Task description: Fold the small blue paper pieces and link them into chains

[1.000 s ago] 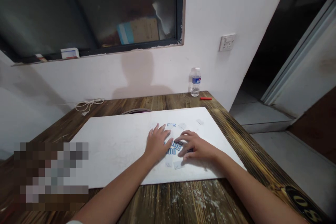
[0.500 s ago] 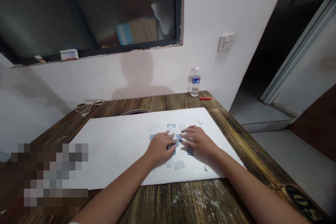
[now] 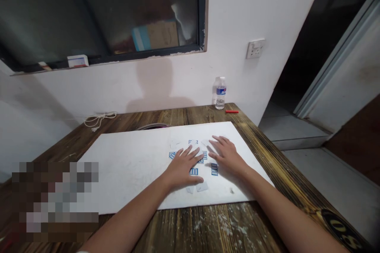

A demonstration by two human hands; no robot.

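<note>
My left hand (image 3: 184, 167) lies palm down over the white board (image 3: 133, 166), fingers spread across small pieces with blue outlines. To its right my right hand (image 3: 227, 153) is also palm down with its fingers apart, near the upper papers. A blue-marked piece (image 3: 214, 169) sits just below the right hand, and another blue-marked piece (image 3: 194, 171) shows beside my left thumb. Small pale paper pieces (image 3: 203, 186) lie below the left hand. More blue marks (image 3: 172, 155) show left of its fingers. What is under the palms is hidden.
The board rests on a dark wooden table (image 3: 196, 229). At the back stand a water bottle (image 3: 220, 93) and a red pen-like stick (image 3: 232, 112). A white cable (image 3: 100, 118) is coiled at the back left. A blurred patch covers the lower left.
My left hand has spread its fingers and shifted slightly down and over the middle pieces. My right hand has moved slightly up and right, its fingers opening more.
</note>
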